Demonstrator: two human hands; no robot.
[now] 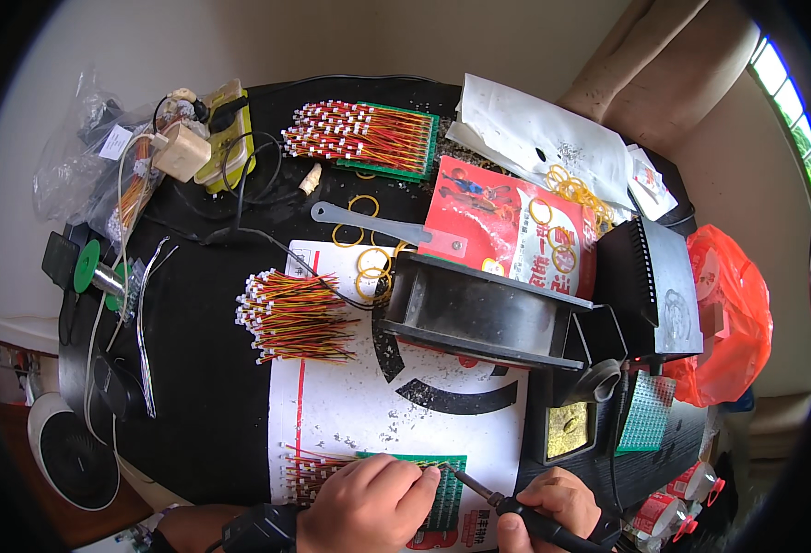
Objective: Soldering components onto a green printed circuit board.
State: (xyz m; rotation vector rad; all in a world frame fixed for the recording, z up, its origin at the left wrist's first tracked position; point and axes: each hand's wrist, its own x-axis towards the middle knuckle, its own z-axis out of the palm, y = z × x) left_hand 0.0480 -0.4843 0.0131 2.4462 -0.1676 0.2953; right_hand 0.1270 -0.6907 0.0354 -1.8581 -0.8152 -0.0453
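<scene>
At the near edge of the table lies a green circuit board with red, yellow and black wires across its left part. My left hand rests over the board, fingers closed and fingertips pinched at its upper part; what they pinch is hidden. In my right hand is a soldering iron, gripped by its black handle. The iron's tip points left and meets the board beside my left fingertips.
Beyond lie a loose bundle of wires with white connectors and a wired green board. A black fan-like unit stands mid-table. To the right are a black box and yellow sponge; at left, a solder spool.
</scene>
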